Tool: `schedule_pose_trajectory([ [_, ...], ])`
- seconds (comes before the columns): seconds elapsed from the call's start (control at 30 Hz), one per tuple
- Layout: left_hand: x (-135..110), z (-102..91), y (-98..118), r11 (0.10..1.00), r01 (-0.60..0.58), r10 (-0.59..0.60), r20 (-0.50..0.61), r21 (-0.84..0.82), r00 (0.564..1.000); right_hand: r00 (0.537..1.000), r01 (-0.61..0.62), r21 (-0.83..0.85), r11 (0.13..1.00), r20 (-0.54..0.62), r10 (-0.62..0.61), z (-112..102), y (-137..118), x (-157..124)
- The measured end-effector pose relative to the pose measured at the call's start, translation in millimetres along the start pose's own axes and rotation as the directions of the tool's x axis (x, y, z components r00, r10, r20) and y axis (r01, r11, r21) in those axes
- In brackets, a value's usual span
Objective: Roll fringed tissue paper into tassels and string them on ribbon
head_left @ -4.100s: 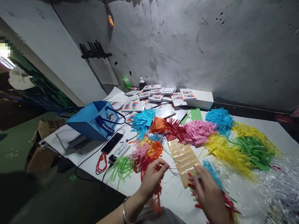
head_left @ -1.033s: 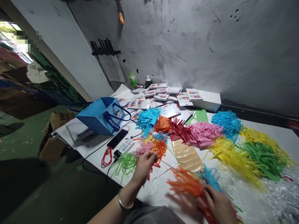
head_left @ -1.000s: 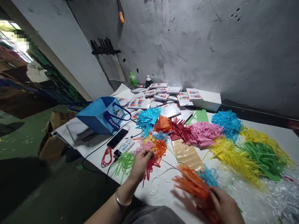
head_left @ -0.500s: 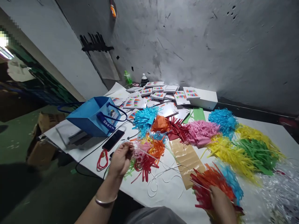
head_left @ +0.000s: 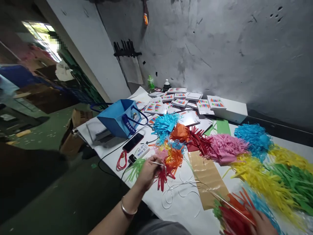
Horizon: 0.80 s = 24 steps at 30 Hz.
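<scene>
My left hand [head_left: 148,173], a silver bangle on its wrist, is closed in a pinch on a white string [head_left: 158,163]. Close behind it lies a mixed bunch of paper fringe [head_left: 173,160] in pink, orange and red. At the lower right my right hand [head_left: 262,222] is closed over a bunch of red, orange and blue paper tassels [head_left: 236,215], partly blurred and cut off by the frame edge. A pale cord crosses that bunch towards the right hand. Loose white string [head_left: 167,199] curls on the table between my hands.
Fringed paper bunches in pink [head_left: 226,147], yellow [head_left: 256,173], green [head_left: 293,182] and blue [head_left: 253,138] spread rightward. A brown paper sheet [head_left: 207,176] lies mid-table. Further back are printed packs [head_left: 156,107], a blue bag [head_left: 117,117] and a phone [head_left: 133,142].
The view has swung left, so the table sits further right. My left hand has come nearer the mixed fringe, uncovering a white box and green fringe. The right hand's tassels have shifted, showing green.
</scene>
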<state>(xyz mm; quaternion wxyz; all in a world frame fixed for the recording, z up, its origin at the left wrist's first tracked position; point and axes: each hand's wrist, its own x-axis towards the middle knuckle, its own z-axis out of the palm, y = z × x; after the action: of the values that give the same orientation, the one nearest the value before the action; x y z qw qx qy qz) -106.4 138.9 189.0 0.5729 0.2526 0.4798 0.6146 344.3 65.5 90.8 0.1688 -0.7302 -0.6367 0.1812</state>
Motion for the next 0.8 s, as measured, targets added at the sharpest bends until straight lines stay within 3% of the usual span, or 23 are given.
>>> schedule_pose_trajectory([
  [0.07, -13, 13.5, -12, 0.999, 0.024, -0.026, 0.061, 0.043, 0.998, 0.971, 0.237, 0.069, 0.969, -0.044, -0.235, 5, -62, -1],
  [0.13, -26, 25.6, -21, 0.996, 0.031, -0.040, 0.114, 0.080, 0.993, 0.887, 0.463, 0.165, 0.871, -0.092, -0.453, 7, -128, -6],
  [0.2, -37, 36.5, -27, 0.993, 0.036, -0.053, 0.162, 0.109, 0.985, 0.795, 0.606, 0.199, 0.770, -0.152, -0.587, 12, -185, -11],
  [0.27, -47, 45.3, -31, 0.991, 0.037, -0.064, 0.215, 0.131, 0.975, 0.725, 0.682, 0.113, 0.723, -0.243, -0.645, 20, -224, -14],
  [0.37, -54, 51.8, -36, 0.985, -0.003, -0.042, 0.257, 0.174, 0.966, 0.629, 0.744, 0.010, 0.668, -0.349, -0.695, 31, -248, -14],
  [0.43, -54, 51.7, -39, 0.981, -0.019, -0.029, 0.241, 0.195, 0.970, 0.651, 0.737, 0.123, 0.665, -0.394, -0.648, 34, -249, -15],
  [0.53, -50, 47.6, -45, 0.984, -0.002, -0.033, 0.196, 0.177, 0.980, 0.849, 0.528, 0.555, 0.643, -0.328, -0.414, 28, -242, -20],
  [0.6, -45, 44.2, -47, 0.990, 0.003, -0.027, 0.162, 0.144, 0.986, 0.956, 0.266, 0.821, 0.506, -0.157, -0.248, 23, -233, -25],
  [0.63, -42, 42.5, -47, 0.992, 0.005, -0.024, 0.145, 0.128, 0.989, 0.977, 0.137, 0.898, 0.418, -0.054, -0.205, 22, -226, -28],
  [0.7, -33, 38.8, -45, 0.995, 0.012, -0.023, 0.120, 0.097, 0.992, 0.973, -0.072, 0.949, 0.307, 0.134, -0.186, 24, -205, -33],
  [0.73, -29, 36.7, -43, 0.997, 0.014, -0.023, 0.112, 0.082, 0.993, 0.959, -0.146, 0.941, 0.305, 0.210, -0.188, 27, -191, -35],
  [0.8, -20, 32.1, -38, 0.998, 0.016, -0.022, 0.100, 0.058, 0.995, 0.919, -0.256, 0.881, 0.399, 0.350, -0.183, 35, -159, -39],
])
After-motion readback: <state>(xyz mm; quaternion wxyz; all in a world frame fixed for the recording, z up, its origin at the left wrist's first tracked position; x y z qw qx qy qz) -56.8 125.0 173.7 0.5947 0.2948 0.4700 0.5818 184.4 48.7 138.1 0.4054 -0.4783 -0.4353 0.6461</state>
